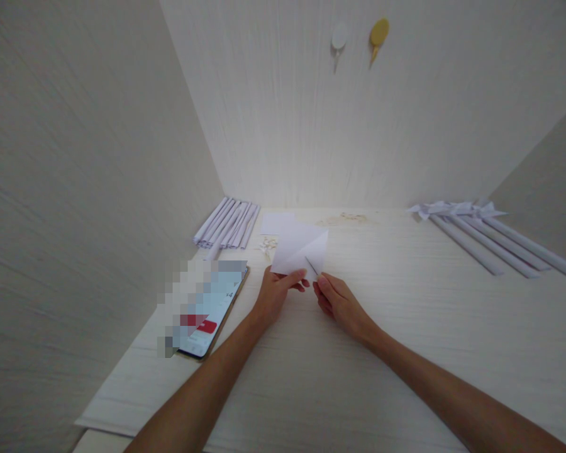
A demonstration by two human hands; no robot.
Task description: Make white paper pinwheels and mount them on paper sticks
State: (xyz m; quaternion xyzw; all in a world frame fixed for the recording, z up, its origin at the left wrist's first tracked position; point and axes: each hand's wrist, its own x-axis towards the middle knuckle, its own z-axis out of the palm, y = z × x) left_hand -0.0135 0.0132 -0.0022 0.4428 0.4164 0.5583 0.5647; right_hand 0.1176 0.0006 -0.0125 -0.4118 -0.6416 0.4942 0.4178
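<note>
A white sheet of paper (296, 244) with a diagonal crease is raised above the tabletop. My left hand (283, 290) pinches its lower edge, thumb on top and fingers underneath. My right hand (336, 297) is closed on a thin pointed blade (311, 265), whose dark tip lies over the paper's lower right part. The grip hides the tool's handle, so its exact kind cannot be made out. Behind the raised sheet, another white paper (276, 223) lies flat on the table.
Rolled paper tubes (229, 224) lie in a bundle at the back left, with a phone (217, 314) nearer me. Paper tubes with pointed ends (481, 236) lie at the right. Small pale scraps (268, 244) dot the table. Two hooks (380, 33) hang on the back wall.
</note>
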